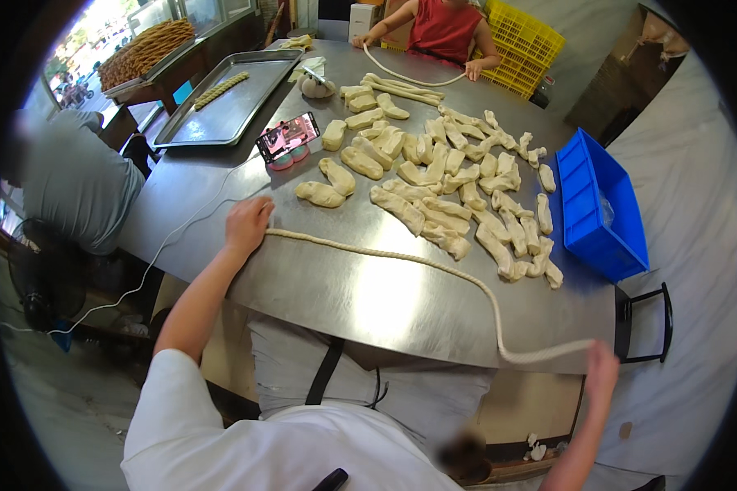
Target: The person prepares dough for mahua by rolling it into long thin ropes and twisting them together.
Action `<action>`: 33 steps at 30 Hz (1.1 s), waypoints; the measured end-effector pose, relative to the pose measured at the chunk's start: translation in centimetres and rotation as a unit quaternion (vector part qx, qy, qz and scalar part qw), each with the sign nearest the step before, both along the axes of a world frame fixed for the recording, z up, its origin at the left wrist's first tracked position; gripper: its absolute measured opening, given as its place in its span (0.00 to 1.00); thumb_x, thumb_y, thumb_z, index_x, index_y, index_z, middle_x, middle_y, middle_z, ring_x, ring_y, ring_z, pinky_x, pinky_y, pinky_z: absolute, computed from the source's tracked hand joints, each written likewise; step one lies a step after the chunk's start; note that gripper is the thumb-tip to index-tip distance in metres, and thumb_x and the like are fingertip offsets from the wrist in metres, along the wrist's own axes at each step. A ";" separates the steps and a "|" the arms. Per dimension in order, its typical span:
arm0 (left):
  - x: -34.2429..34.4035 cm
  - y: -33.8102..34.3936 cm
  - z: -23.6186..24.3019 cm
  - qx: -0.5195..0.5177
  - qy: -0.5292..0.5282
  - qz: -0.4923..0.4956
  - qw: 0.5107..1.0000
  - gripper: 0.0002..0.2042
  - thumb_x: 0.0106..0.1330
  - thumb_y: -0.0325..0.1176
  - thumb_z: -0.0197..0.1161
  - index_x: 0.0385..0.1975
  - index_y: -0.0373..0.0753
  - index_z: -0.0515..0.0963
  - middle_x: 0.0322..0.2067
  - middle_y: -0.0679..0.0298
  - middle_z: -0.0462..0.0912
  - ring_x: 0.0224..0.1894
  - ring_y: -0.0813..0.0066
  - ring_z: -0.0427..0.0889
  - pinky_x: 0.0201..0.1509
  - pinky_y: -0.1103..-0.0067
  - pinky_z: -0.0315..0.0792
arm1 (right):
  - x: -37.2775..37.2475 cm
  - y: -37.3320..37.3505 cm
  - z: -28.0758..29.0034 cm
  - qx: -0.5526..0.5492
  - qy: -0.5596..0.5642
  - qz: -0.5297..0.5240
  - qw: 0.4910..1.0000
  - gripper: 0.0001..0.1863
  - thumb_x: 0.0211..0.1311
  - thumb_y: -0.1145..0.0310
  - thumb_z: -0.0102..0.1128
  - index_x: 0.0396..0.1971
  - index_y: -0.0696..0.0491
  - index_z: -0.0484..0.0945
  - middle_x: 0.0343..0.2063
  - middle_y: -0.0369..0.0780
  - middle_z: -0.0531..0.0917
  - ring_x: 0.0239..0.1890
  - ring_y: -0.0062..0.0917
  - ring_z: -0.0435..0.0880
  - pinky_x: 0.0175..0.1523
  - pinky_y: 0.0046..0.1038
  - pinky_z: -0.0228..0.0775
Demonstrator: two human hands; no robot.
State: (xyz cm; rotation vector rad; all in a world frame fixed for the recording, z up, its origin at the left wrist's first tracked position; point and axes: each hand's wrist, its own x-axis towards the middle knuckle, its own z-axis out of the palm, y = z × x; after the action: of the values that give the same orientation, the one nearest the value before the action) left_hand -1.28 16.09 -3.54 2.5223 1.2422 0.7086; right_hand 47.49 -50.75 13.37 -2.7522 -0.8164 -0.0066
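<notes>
White short-sleeved shirt [295,450], pale grey lower garment [426,397], flat black strap [325,372], thin dark cord [377,391], bare hands [249,222]

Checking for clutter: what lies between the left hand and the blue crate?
In the head view, short dough pieces lie on the steel table between the left hand and the blue crate; the dough rope runs on their near side.

The scene is brightly lit, with daylight admitted at the upper left, where the street [78,56] is washed out. White glare is thrown back by the steel table [327,282] near the centre. The lower left is sunk in shadow. Straight edges are bent toward the black rim; the right hand [603,372] is slightly blurred.
</notes>
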 end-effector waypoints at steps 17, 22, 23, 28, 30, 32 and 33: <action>-14.7 0.9 7.3 0.186 0.084 -0.081 0.976 0.09 0.60 0.28 0.73 0.40 0.42 0.90 0.32 0.62 0.87 0.40 0.56 0.85 0.45 0.63 0.80 | 17.0 -21.9 -0.9 0.298 0.141 0.052 0.943 0.15 0.85 0.59 0.59 0.54 0.56 0.82 0.45 0.42 0.88 0.50 0.30 0.86 0.61 0.35 0.78; -20.8 3.3 5.7 0.264 0.116 -0.010 0.957 0.08 0.59 0.28 0.77 0.38 0.40 0.89 0.31 0.62 0.85 0.39 0.56 0.83 0.44 0.61 0.79 | 13.3 -27.8 -7.4 -0.130 0.021 -0.095 0.987 0.20 0.85 0.55 0.59 0.52 0.59 0.86 0.51 0.49 0.89 0.52 0.40 0.86 0.64 0.42 0.76; -18.4 2.9 7.1 0.306 0.123 -0.029 0.944 0.07 0.61 0.30 0.78 0.37 0.39 0.88 0.31 0.62 0.84 0.39 0.56 0.83 0.44 0.62 0.78 | 13.7 -25.7 -6.0 -0.081 -0.020 -0.098 0.992 0.20 0.85 0.56 0.59 0.51 0.59 0.86 0.52 0.50 0.89 0.53 0.41 0.86 0.64 0.42 0.76; -6.7 6.2 4.2 0.241 -0.025 0.037 0.969 0.04 0.61 0.32 0.76 0.30 0.42 0.87 0.38 0.63 0.89 0.47 0.54 0.85 0.58 0.58 0.75 | 10.6 -4.4 3.6 0.114 -0.107 -0.082 0.984 0.16 0.83 0.63 0.59 0.52 0.62 0.85 0.43 0.56 0.90 0.46 0.46 0.90 0.55 0.43 0.80; -5.3 4.2 -0.8 0.264 0.069 -0.073 0.959 0.05 0.68 0.34 0.73 0.32 0.42 0.90 0.46 0.59 0.93 0.55 0.56 0.87 0.74 0.55 0.70 | 8.3 -3.5 2.3 0.012 -0.081 -0.043 0.996 0.15 0.81 0.63 0.60 0.50 0.61 0.85 0.41 0.56 0.90 0.42 0.47 0.90 0.53 0.44 0.80; -5.1 2.0 -2.5 0.212 -0.001 -0.108 0.971 0.07 0.72 0.37 0.72 0.37 0.42 0.91 0.42 0.57 0.93 0.54 0.57 0.88 0.72 0.56 0.73 | 3.3 -5.6 0.6 -0.115 -0.019 0.134 0.984 0.12 0.80 0.64 0.63 0.41 0.59 0.84 0.31 0.53 0.86 0.31 0.40 0.83 0.44 0.42 0.78; -4.7 0.5 -1.2 0.144 0.018 -0.104 0.984 0.08 0.72 0.38 0.72 0.39 0.42 0.91 0.42 0.56 0.92 0.53 0.57 0.88 0.71 0.57 0.74 | 1.3 -4.6 0.9 -0.110 0.004 0.122 0.986 0.13 0.80 0.64 0.63 0.39 0.60 0.84 0.30 0.53 0.85 0.30 0.41 0.82 0.43 0.42 0.77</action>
State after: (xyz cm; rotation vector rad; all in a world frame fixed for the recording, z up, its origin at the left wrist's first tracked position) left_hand -6.02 16.63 -4.72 2.8542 0.9219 0.8474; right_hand 48.79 -55.34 14.25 -2.8282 -1.2139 0.1506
